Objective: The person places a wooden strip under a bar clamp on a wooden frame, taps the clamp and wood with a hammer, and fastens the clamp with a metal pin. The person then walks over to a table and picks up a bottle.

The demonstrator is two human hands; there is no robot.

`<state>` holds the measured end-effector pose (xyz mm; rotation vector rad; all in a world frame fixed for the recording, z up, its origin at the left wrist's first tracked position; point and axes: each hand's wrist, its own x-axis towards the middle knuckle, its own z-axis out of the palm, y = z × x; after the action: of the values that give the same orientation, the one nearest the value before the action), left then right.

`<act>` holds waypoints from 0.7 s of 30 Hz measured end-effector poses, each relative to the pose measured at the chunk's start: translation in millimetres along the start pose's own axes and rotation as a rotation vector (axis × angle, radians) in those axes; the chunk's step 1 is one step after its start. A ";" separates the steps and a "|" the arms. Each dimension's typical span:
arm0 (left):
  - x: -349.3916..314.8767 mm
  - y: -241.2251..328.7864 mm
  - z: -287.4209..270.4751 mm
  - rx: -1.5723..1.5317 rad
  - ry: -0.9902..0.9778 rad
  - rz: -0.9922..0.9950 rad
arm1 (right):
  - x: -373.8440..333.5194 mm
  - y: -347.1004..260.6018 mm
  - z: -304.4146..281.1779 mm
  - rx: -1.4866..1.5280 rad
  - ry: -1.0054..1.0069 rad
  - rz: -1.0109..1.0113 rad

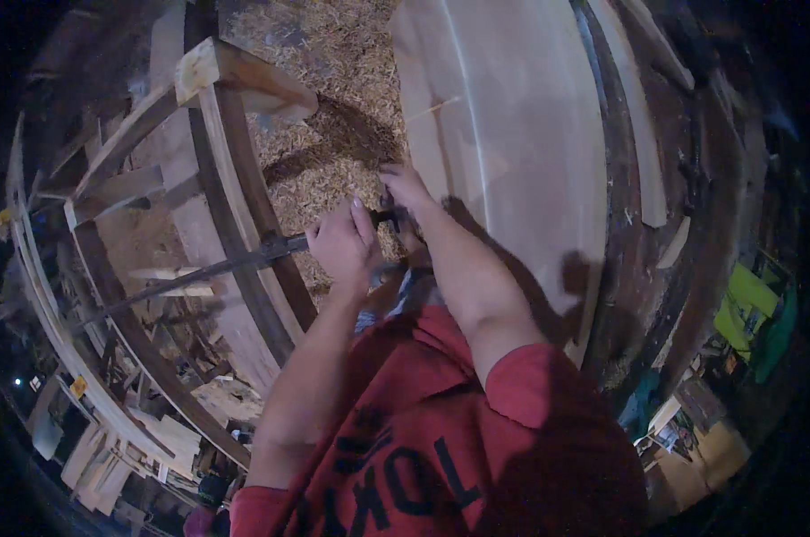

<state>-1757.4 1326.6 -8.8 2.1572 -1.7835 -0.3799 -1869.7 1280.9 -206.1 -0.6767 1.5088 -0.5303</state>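
Wood throughout, dimly lit, edges of the frame lost in dark.

Hands, two. Left hand (342,243), centre of frame, fingers curled tight around the near end of one long dark metal bar (199,268); the bar runs from the fist toward the lower left and its far end fades among the timbers. Right hand (405,192), just upper right of the left, fingers bent down onto a small dark part at the bar's head; whether they pinch it cannot be told, the part being blurred and half covered.

Pale wide plank (512,134), one, upper centre-right, its top cut off by the frame; right fingertips at its left edge.

Curved frame ribs (235,206), left half; count unclear.

Wood shavings (333,98), heaped, upper centre.

Red shirt (441,430), lower centre, hiding what lies below the arms.
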 end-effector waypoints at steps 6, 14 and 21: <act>-2.8 -13.2 -17.7 0.022 -0.083 -0.090 | -5.7 -13.7 20.3 0.201 -0.108 0.196; -2.4 2.1 -17.1 -0.027 0.019 0.033 | -76.0 -193.2 -12.9 0.013 -0.253 -0.504; -5.4 -11.7 -28.4 -0.136 -0.014 -0.026 | -245.9 -119.0 -39.0 -0.483 -0.341 -0.649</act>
<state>-1736.7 1335.9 12.5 2.0898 -1.6872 -0.5089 -1900.3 1364.0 55.3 -1.5783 1.0751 -0.4960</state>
